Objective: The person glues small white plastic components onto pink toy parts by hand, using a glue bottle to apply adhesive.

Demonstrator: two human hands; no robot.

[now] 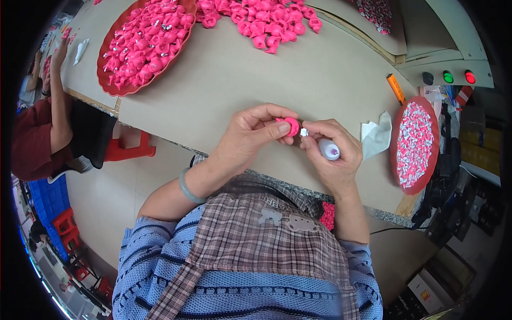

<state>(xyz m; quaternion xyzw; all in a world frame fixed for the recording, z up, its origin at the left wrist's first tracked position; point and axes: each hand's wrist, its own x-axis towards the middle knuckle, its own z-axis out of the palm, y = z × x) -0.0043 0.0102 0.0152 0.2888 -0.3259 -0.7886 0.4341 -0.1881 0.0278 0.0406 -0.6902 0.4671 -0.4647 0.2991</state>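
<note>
Over the table in front of me, my left hand (250, 130) pinches a glossy pink plastic piece (292, 126) with a rounded rim. Just right of it, apart by a small gap, my right hand (337, 154) grips a tiny white piece (304, 132) between thumb and forefinger. The same hand also keeps a small whitish squeeze bottle (329, 150) with a purplish tip tucked against its fingers. Like pieces, pink and hollow, heap up in a red scalloped tray (101, 80) at the far left. More pink pieces (272, 24) lie loose at the far side.
At right stands a red oval tray (393, 144) of small pink-and-white bits. Near it are a crumpled white cloth (376, 134) and an orange marker (396, 88). A machine panel (453, 66) with green and red buttons borders the table. Another person's arm (60, 106) shows at left.
</note>
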